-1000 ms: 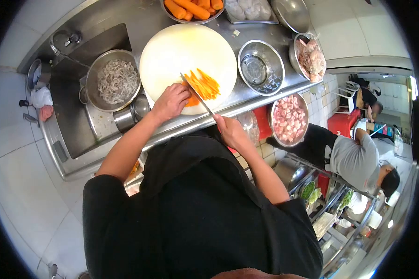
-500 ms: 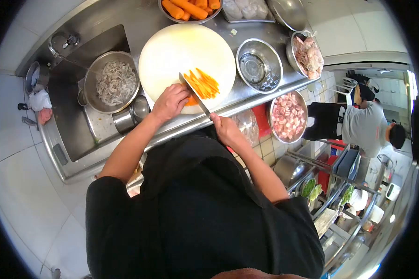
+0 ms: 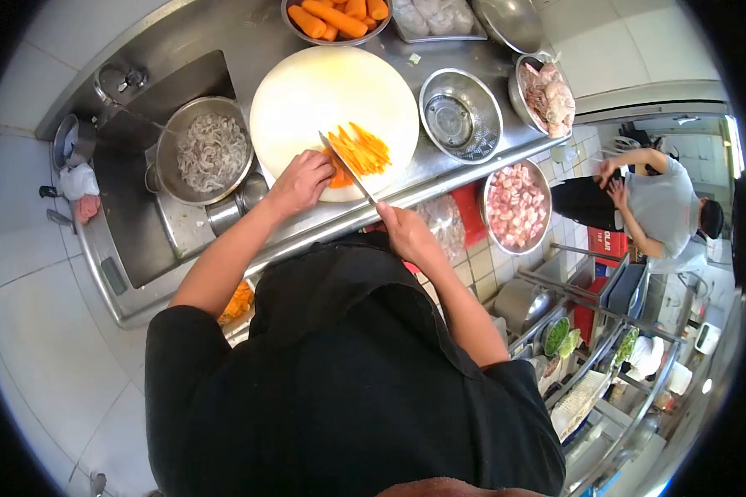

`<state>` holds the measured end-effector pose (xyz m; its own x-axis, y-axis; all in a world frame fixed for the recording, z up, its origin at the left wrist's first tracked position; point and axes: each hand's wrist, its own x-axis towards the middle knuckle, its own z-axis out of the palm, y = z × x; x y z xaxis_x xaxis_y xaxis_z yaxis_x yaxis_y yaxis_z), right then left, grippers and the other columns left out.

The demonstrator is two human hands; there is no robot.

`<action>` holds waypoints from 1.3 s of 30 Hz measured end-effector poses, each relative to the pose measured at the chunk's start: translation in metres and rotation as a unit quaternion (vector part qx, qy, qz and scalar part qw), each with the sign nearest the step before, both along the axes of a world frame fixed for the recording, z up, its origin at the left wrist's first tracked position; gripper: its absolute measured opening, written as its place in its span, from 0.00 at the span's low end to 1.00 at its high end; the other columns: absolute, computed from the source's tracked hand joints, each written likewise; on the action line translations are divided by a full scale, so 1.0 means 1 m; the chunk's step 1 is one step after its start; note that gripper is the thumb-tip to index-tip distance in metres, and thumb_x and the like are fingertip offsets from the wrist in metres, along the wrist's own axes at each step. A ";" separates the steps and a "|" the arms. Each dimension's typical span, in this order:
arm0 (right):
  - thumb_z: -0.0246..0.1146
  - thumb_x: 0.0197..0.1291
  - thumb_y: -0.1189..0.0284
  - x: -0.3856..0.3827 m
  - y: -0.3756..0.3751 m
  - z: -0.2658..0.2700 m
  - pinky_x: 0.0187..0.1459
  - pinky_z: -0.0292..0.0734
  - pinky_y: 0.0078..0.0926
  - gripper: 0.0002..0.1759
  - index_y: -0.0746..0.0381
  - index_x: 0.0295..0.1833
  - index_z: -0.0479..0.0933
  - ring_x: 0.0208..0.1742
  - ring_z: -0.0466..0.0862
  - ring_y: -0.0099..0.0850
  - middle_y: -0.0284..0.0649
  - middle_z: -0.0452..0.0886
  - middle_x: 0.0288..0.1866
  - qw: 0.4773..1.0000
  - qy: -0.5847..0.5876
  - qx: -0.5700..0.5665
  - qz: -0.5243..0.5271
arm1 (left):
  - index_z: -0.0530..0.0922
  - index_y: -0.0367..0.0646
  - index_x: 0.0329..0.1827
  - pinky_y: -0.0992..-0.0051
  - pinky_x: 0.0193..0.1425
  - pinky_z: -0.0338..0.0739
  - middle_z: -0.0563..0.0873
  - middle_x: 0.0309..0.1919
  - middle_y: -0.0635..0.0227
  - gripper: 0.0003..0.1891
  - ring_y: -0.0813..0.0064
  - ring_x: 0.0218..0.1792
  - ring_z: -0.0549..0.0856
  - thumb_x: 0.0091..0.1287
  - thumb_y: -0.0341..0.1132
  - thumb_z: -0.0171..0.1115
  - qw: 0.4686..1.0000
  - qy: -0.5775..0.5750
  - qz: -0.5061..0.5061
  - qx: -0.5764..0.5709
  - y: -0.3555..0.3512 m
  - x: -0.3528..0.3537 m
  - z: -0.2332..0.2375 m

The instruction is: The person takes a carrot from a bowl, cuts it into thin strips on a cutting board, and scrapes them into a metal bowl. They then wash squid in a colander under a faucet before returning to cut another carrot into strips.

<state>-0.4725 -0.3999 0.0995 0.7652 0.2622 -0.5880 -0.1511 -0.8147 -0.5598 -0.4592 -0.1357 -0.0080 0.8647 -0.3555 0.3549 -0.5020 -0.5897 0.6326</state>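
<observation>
A round white cutting board (image 3: 307, 91) lies on the steel counter. On it, to the right of the knife blade, is a pile of orange carrot strips (image 3: 361, 151). My left hand (image 3: 305, 178) presses with bent fingers on a carrot piece (image 3: 338, 176) at the board's lower part, close to the blade. My right hand (image 3: 408, 229) is wrapped round the handle of the knife (image 3: 350, 171), whose blade slants up and left between the held carrot and the strips.
Left, a pot of pale strips (image 3: 210, 154) stands in the sink (image 3: 133, 248). Whole carrots fill a bowl (image 3: 336, 40) behind the board. Rightward are a metal colander (image 3: 461, 116), a meat bowl (image 3: 547, 95) and a lower bowl of chunks (image 3: 518, 207). A person (image 3: 659, 203) stands far right.
The view has shifted slightly. My hands, the knife and the carrot look nearly the same. The person at the far right has turned, and their arms now show bent in front.
</observation>
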 end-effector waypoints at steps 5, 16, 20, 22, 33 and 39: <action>0.44 0.83 0.47 -0.008 0.001 -0.010 0.61 0.74 0.58 0.38 0.73 0.49 0.84 0.58 0.82 0.68 0.73 0.83 0.48 1.000 -0.007 -0.020 -0.008 | 0.83 0.39 0.46 0.60 0.62 0.76 0.83 0.48 0.60 0.09 0.55 0.53 0.81 0.63 0.27 0.67 1.000 0.008 -0.007 0.003 0.001 0.001 -0.002; 0.46 0.82 0.47 -0.018 0.007 -0.011 0.57 0.76 0.61 0.37 0.73 0.47 0.84 0.53 0.83 0.68 0.71 0.83 0.43 0.998 -0.044 -0.053 -0.004 | 0.84 0.39 0.45 0.59 0.61 0.76 0.84 0.49 0.57 0.08 0.54 0.54 0.82 0.63 0.27 0.67 1.000 -0.016 0.004 -0.022 -0.002 -0.002 -0.009; 0.46 0.82 0.46 -0.018 0.008 0.011 0.56 0.75 0.62 0.37 0.72 0.47 0.85 0.53 0.84 0.68 0.71 0.84 0.43 0.999 -0.017 -0.027 -0.025 | 0.84 0.38 0.44 0.59 0.62 0.77 0.85 0.50 0.57 0.08 0.54 0.55 0.82 0.63 0.28 0.68 0.999 -0.025 0.021 -0.018 -0.002 -0.003 -0.011; 0.46 0.82 0.46 -0.023 0.008 0.010 0.57 0.75 0.62 0.38 0.71 0.47 0.85 0.54 0.83 0.68 0.71 0.84 0.44 0.999 -0.015 -0.025 -0.026 | 0.84 0.38 0.45 0.59 0.62 0.77 0.85 0.50 0.57 0.08 0.54 0.55 0.82 0.63 0.28 0.68 0.999 -0.023 0.021 -0.015 -0.001 -0.003 -0.011; 0.45 0.82 0.44 -0.029 0.013 0.001 0.60 0.75 0.59 0.39 0.71 0.49 0.85 0.57 0.83 0.67 0.70 0.84 0.47 0.998 -0.019 -0.057 -0.014 | 0.83 0.37 0.44 0.59 0.62 0.77 0.85 0.49 0.56 0.08 0.52 0.53 0.84 0.64 0.28 0.69 0.998 -0.023 0.040 -0.033 -0.001 -0.008 -0.010; 0.44 0.82 0.44 -0.026 0.017 0.010 0.60 0.74 0.60 0.40 0.71 0.48 0.84 0.57 0.82 0.68 0.71 0.84 0.47 0.998 0.013 -0.051 -0.031 | 0.82 0.36 0.43 0.59 0.59 0.79 0.85 0.48 0.55 0.08 0.51 0.52 0.84 0.63 0.27 0.70 0.996 -0.056 0.046 -0.058 -0.002 -0.005 -0.008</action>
<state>-0.4983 -0.3831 0.1091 0.7620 0.1525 -0.6294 -0.2169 -0.8556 -0.4699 -0.4640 -0.1378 -0.0156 0.8445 -0.2272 0.4849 -0.5201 -0.5637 0.6417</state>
